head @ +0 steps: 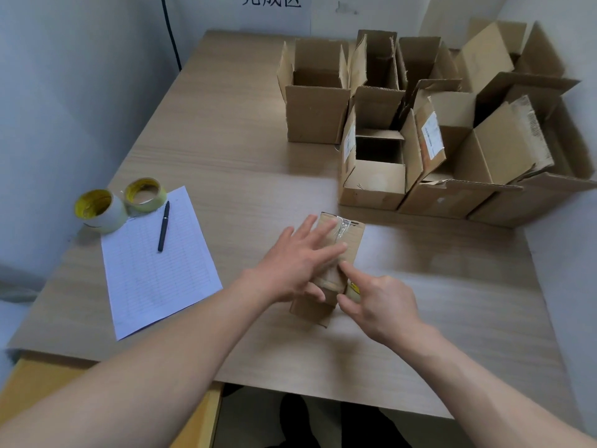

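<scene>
Two hands, one small carton (353,240)

Near the middle of the surface (226,140), toward its near edge, stood the small carton. The left hand (290,263) lay flat on top, grip wide, fingers spread. The right hand (378,305) pressed a forefinger against it, grip curled round a tape roll (354,290).

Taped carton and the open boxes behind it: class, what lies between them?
Nothing: only a bare strip of table separates taped carton and open boxes, per the head view.
</scene>
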A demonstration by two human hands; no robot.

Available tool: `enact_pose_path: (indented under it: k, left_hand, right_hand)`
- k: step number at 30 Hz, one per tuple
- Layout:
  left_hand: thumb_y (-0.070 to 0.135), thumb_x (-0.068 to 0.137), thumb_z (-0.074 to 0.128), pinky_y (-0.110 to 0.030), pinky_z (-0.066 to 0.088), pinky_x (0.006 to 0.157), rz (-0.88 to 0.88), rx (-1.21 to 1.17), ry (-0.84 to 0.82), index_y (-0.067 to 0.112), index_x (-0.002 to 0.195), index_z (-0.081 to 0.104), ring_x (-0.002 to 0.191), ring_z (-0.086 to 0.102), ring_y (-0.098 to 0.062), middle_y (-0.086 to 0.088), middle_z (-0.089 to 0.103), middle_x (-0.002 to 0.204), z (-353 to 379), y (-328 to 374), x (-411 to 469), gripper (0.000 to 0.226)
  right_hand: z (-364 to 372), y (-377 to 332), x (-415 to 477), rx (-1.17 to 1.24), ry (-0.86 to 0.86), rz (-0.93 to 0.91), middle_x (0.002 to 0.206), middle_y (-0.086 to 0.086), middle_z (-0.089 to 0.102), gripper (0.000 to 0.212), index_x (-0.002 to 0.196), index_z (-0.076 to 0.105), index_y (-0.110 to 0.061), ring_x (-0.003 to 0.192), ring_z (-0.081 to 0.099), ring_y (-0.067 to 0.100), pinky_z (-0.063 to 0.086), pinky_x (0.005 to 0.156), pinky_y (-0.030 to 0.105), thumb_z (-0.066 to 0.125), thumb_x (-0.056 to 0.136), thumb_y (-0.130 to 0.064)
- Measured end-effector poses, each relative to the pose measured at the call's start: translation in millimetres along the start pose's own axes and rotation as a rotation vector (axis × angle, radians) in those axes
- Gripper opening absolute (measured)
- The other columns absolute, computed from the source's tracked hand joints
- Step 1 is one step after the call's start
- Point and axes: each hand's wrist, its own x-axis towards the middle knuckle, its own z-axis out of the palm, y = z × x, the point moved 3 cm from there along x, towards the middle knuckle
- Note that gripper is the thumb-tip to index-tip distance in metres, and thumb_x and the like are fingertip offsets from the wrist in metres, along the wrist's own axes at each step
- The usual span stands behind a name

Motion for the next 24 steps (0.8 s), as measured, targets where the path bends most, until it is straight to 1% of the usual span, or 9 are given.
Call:
enact_pose_path:
  k: [2,5,7,9,12,15,18,20,24]
  left_hand:
    - [0.058,0.067,0.079,-0.053,0.01,0.117,0.133,0.128,-0.092,0.037,0.154,0.017,0.15,-0.017,-0.027,0.006,-0.012,0.165,-6,3,16,0.108]
    - [0.064,0.063,0.079,-0.054,0.013,0.115,0.301,0.254,-0.155,0.031,0.154,0.015,0.151,-0.015,-0.027,0.007,-0.004,0.166,-9,13,38,0.116]
    - [0.064,0.065,0.077,-0.054,0.017,0.114,0.354,0.241,-0.167,0.028,0.153,0.02,0.151,-0.01,-0.027,0.006,0.009,0.165,-4,21,45,0.111]
    - [0.06,0.069,0.074,-0.056,0.021,0.111,0.381,0.166,-0.104,0.025,0.146,0.036,0.151,-0.003,-0.027,0.004,0.029,0.157,0,25,47,0.093]
    - [0.06,0.069,0.071,-0.055,0.018,0.113,0.334,0.112,-0.031,0.024,0.136,0.045,0.15,0.0,-0.027,0.003,0.044,0.141,4,20,45,0.08]
    - [0.062,0.068,0.069,-0.055,0.015,0.115,0.239,0.061,0.013,0.024,0.138,0.041,0.15,0.004,-0.028,0.001,0.048,0.137,6,17,39,0.084]
    - [0.072,0.066,0.068,-0.054,0.017,0.115,0.212,0.016,0.036,0.023,0.137,0.04,0.147,0.015,-0.025,0.0,0.052,0.131,11,18,30,0.091]
    - [0.077,0.063,0.066,-0.053,0.019,0.114,0.197,-0.019,0.049,0.022,0.135,0.041,0.139,0.031,-0.023,0.001,0.055,0.125,11,22,25,0.094]
    - [0.069,0.074,0.066,-0.048,0.015,0.115,0.062,-0.118,0.071,0.027,0.14,0.043,0.118,0.046,-0.02,0.003,0.061,0.112,3,35,27,0.082]
  right_hand:
    - [1,1,1,0.015,0.02,-0.02,0.107,0.004,0.072,0.061,0.148,0.032,-0.045,0.1,0.064,0.031,0.045,0.071,0.035,0.052,0.091,-0.054]
    - [5,3,1,0.07,0.064,-0.049,0.098,0.005,0.073,0.049,0.137,0.048,-0.038,0.092,0.064,0.032,0.038,0.063,0.036,0.055,0.09,-0.05]
    - [8,5,2,0.095,0.078,-0.063,0.091,0.004,0.072,0.036,0.121,0.055,-0.032,0.087,0.064,0.032,0.032,0.059,0.035,0.056,0.088,-0.049]
    - [11,11,1,0.124,0.079,-0.092,0.086,0.0,0.07,0.038,0.117,0.054,-0.033,0.084,0.064,0.03,0.035,0.059,0.035,0.058,0.085,-0.053]
    - [12,29,-12,0.345,0.082,-0.117,0.091,-0.006,0.072,0.055,0.128,0.055,-0.035,0.081,0.064,0.024,0.05,0.067,0.037,0.059,0.077,-0.055]
    - [12,48,-25,0.432,0.106,-0.189,0.094,-0.007,0.074,0.046,0.115,0.068,-0.025,0.073,0.054,0.008,0.047,0.083,0.034,0.057,0.077,-0.047]
    - [7,63,-17,0.321,0.016,-0.217,0.085,-0.004,0.071,0.036,0.102,0.071,-0.028,0.077,0.062,0.017,0.044,0.083,0.036,0.056,0.078,-0.051]
    - [-3,71,-3,0.177,-0.022,-0.167,0.09,0.001,0.072,0.037,0.106,0.071,-0.03,0.087,0.066,0.028,0.045,0.078,0.035,0.057,0.081,-0.054]
    - [-16,69,22,-0.012,-0.036,-0.125,0.097,-0.001,0.068,0.032,0.108,0.065,-0.035,0.097,0.062,0.026,0.043,0.07,0.032,0.058,0.087,-0.057]
